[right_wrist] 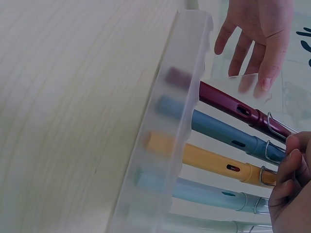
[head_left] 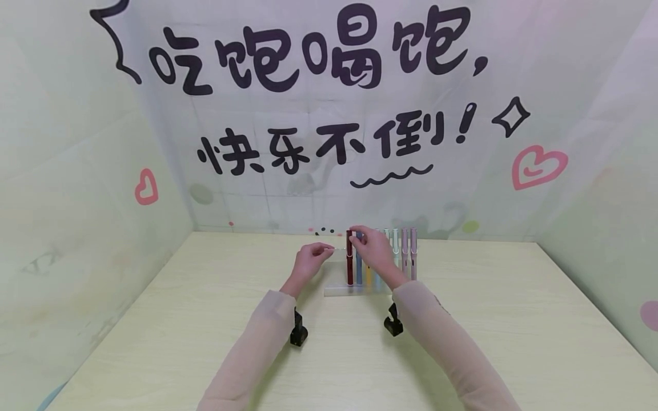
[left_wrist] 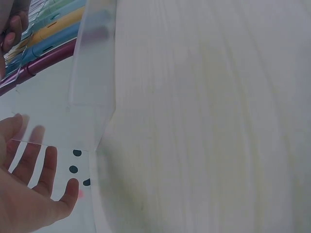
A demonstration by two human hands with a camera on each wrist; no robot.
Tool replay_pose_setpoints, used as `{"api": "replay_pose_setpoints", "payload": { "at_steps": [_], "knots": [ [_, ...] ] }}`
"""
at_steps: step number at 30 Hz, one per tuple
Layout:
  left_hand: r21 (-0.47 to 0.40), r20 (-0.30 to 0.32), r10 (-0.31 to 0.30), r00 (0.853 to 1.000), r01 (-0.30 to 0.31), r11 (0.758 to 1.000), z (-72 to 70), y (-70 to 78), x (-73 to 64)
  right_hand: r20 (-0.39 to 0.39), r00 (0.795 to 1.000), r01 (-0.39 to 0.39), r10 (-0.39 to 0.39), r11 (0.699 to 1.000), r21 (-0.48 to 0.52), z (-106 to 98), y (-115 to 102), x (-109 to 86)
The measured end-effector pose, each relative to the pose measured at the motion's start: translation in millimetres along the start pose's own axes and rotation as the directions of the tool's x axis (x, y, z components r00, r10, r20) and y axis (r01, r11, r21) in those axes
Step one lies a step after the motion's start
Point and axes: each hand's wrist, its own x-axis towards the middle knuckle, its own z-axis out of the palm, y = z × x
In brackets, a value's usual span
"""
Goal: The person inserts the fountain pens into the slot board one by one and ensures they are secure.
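A clear plastic pen rack stands on the table with a row of capped pens upright in it. My left hand pinches the left edge of the rack's transparent back panel, thumb in front and fingers behind. My right hand holds the top of the dark red pen, the leftmost one, by its cap. That pen's lower end sits in the rack's frosted front strip. Beside it stand a blue pen and a yellow pen, partly behind my right hand in the head view.
Further right in the rack are pale green pens and purple pens. A printed cloth hangs behind the pale wooden table and along its sides. Black wrist cameras hang below both sleeves.
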Motion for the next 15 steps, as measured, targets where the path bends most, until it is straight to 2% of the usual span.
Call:
{"api": "replay_pose_setpoints", "payload": {
  "at_steps": [11, 15],
  "knots": [
    [-0.017, 0.013, 0.012, 1.0, -0.012, 1.0, -0.7, -2.1, 0.2, -0.005, 1.0, 0.03, -0.03, 1.0, 0.003, 0.3, 1.1, -0.5],
    [-0.014, 0.013, 0.016, 1.0, -0.016, 1.0, -0.8, -1.9, 0.0, -0.02, 0.999, 0.042, -0.042, 0.998, 0.039, -2.4, 2.5, -0.5]
  ]
}}
